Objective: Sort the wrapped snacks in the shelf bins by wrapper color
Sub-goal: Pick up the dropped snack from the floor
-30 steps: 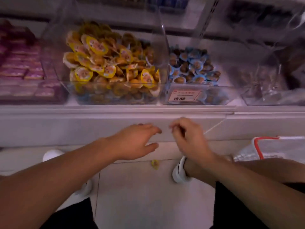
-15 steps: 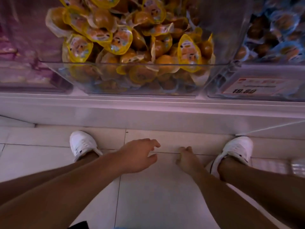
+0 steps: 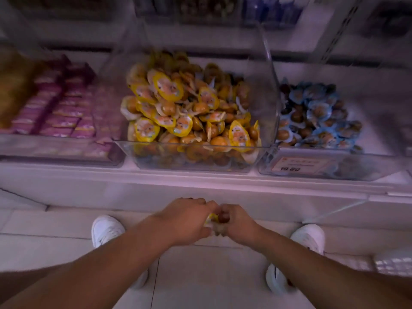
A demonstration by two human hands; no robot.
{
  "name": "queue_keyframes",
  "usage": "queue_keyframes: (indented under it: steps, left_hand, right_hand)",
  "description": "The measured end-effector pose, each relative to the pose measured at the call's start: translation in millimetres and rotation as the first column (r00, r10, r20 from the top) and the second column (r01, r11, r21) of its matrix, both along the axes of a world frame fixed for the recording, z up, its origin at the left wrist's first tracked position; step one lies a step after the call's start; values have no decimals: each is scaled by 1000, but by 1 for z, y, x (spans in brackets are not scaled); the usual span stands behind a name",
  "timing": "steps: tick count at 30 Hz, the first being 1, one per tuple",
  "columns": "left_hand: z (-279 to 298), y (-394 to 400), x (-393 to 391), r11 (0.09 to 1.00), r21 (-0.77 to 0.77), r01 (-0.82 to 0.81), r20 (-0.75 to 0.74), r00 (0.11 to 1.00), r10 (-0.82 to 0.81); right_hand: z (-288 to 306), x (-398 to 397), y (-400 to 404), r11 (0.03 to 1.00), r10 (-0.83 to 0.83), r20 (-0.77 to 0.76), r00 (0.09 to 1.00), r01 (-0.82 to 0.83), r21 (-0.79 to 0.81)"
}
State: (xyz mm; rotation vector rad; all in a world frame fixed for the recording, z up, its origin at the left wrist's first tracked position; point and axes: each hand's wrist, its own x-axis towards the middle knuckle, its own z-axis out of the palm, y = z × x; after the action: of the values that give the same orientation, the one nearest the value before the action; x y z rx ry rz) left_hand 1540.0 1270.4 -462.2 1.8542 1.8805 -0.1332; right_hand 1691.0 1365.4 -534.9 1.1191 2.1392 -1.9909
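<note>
A white shop shelf (image 3: 200, 186) runs across the middle of the frame above a pale tiled floor (image 3: 211, 275), with dim further shelving blurred along the top. Three clear bins stand side by side on the shelf: the left bin (image 3: 55, 150) holds pink-wrapped packets in rows, the centre bin (image 3: 194, 161) is heaped with yellow-wrapped snacks, and the right bin (image 3: 334, 168) holds blue-wrapped ones behind one price label (image 3: 298, 165). Two white shoes show on the floor, one at lower left (image 3: 107, 230) and one at lower right (image 3: 310, 237). At lower centre, below the shelf edge, the left hand (image 3: 187, 219) and right hand (image 3: 236, 224) meet, fingers of both curled in around a yellow-wrapped snack (image 3: 211, 218) pinched between them; only a sliver of wrapper and a dark rounded piece show in the gap between the fingertips.
</note>
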Motion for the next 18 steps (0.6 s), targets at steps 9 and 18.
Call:
queue_keyframes:
  steps: [9,18]
  left_hand:
    - [150,-13,-13,710,685,-165,224,975,10]
    - [171,9,-78,491,809,-323,147,920,362]
  right_hand:
    - [213,19,-2,968,-81,-451,889,178,176]
    - [231,-19,103,534,-240,-609,756,627,567]
